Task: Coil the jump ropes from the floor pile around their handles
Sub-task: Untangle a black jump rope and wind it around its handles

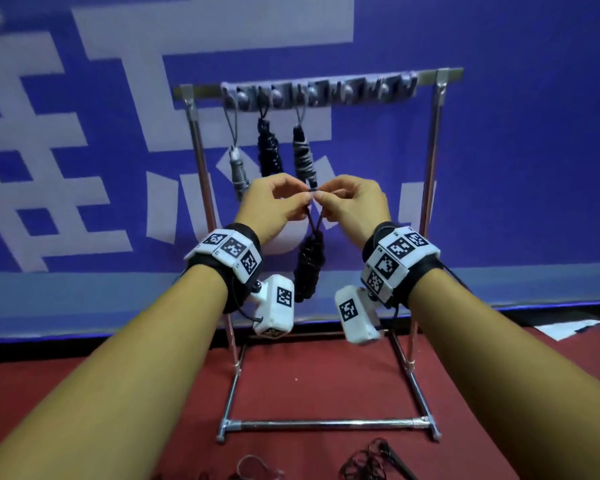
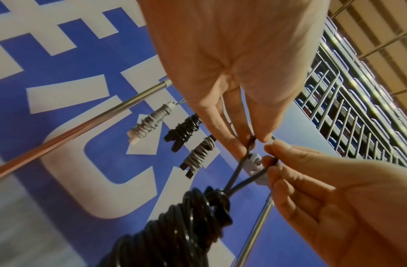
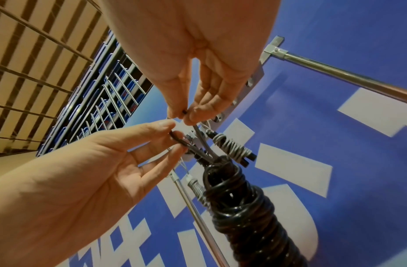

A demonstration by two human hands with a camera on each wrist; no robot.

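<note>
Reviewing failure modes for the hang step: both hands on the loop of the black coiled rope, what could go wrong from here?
1. The coiled black rope hangs only from a thin loop pinched by the left hand and right hand; a slip would likely drop it.
2. The hands work right in front of three hung ropes; they could knock one off the hook rail.
3. Its coils could loosen.

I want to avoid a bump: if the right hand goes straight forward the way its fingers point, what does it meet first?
Probably the left hand's fingertips: the right hand points toward them across the pinched loop. Depth is unclear.
</note>
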